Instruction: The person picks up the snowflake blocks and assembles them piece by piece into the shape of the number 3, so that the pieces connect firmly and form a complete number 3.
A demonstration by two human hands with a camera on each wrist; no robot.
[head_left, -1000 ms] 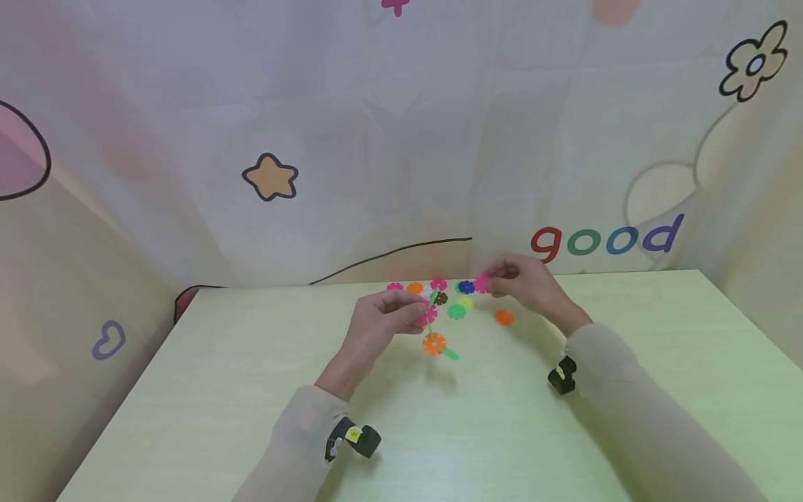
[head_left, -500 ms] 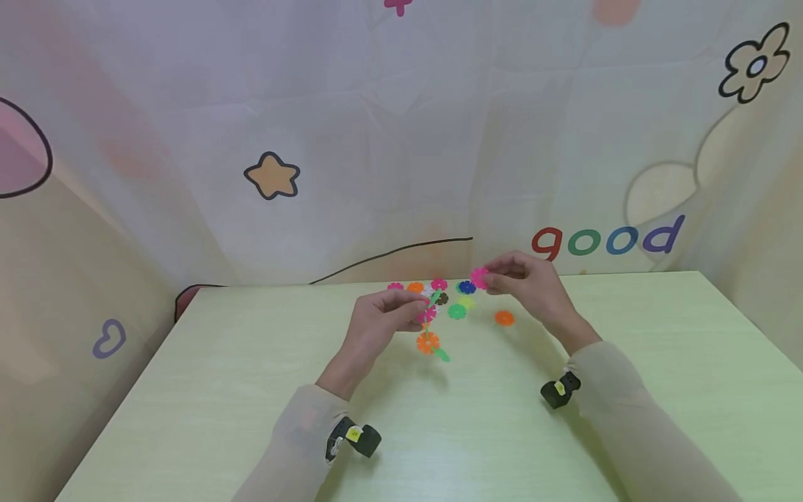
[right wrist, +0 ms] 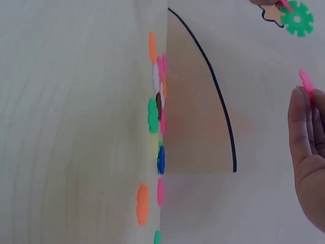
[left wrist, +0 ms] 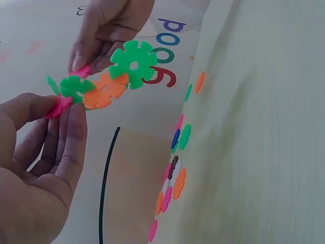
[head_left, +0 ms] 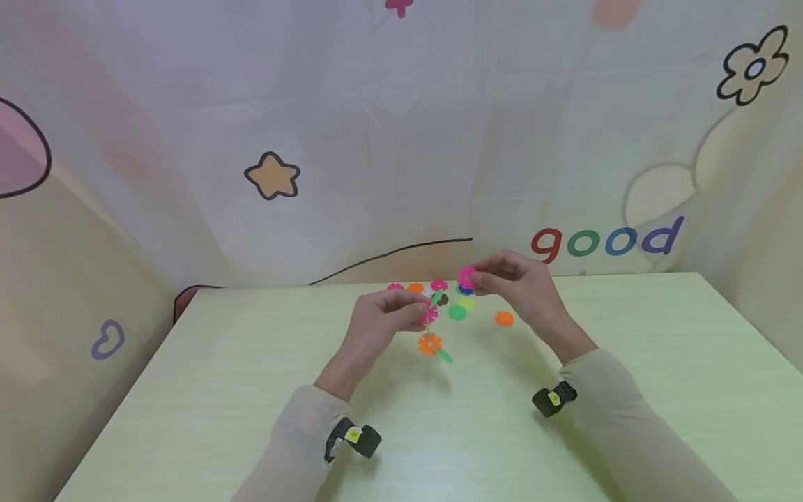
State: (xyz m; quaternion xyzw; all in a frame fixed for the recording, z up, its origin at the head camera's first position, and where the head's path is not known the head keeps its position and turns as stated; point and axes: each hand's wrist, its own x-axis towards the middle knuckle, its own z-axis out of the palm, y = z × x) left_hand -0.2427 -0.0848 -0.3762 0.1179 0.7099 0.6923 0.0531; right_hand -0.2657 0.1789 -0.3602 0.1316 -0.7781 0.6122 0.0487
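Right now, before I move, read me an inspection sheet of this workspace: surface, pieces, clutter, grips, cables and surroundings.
Surface: pale table, faintly grained.
Job's things: linked chain of pink, green and orange notched pieces; separate pink disc, not touching the chain.
Clutter: orange disc, green disc and dark blue disc, among other loose ones, toward the far edge.
Grips: left grip pinches the chain; right grip pinches the pink disc; both above the table.
Cables: nothing seen.
Surroundings: printed backdrop with a star and the word "good".
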